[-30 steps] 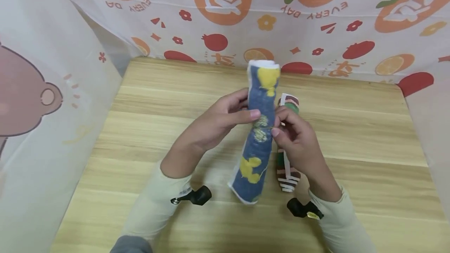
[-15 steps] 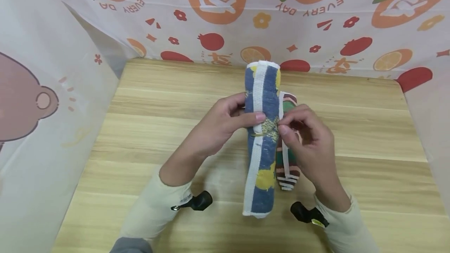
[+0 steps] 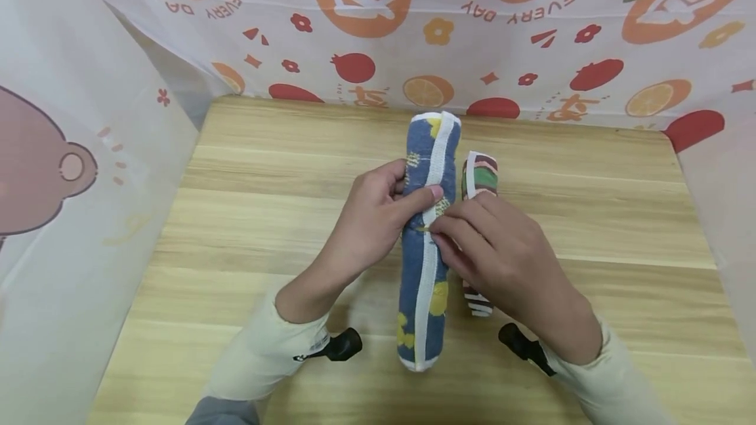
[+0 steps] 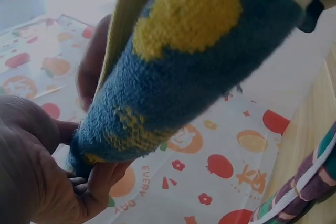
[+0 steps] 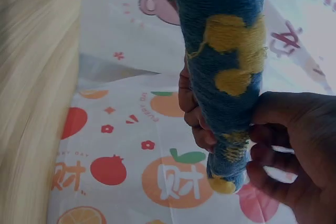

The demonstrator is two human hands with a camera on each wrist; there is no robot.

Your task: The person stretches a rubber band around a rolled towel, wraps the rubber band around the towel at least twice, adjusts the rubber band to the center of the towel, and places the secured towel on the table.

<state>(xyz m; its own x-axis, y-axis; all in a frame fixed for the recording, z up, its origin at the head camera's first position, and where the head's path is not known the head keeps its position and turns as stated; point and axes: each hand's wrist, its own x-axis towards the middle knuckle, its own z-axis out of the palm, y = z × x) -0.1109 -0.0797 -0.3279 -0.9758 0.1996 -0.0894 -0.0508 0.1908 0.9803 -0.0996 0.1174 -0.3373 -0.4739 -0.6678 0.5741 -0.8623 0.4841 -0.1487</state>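
A rolled blue towel (image 3: 416, 281) with yellow patterns and a white edge strip is held up above the table, its long side running away from me. My left hand (image 3: 375, 215) grips it from the left near the middle, thumb across the front. A thin yellowish rubber band (image 3: 422, 229) cinches the roll at its waist. My right hand (image 3: 502, 254) pinches at that band with thumb and fingertips, which partly hide it. In the right wrist view, the towel (image 5: 223, 77) narrows toward the hands.
A second rolled towel (image 3: 485, 179), striped brown, green, pink and white, lies on the wooden table (image 3: 620, 235) to the right, partly hidden behind my right hand. A fruit-printed curtain (image 3: 390, 58) hangs at the table's back edge.
The blue towel has been turned about its length, bringing the white edge strip to the front. My right hand has moved left, from the towel's right side onto its front.
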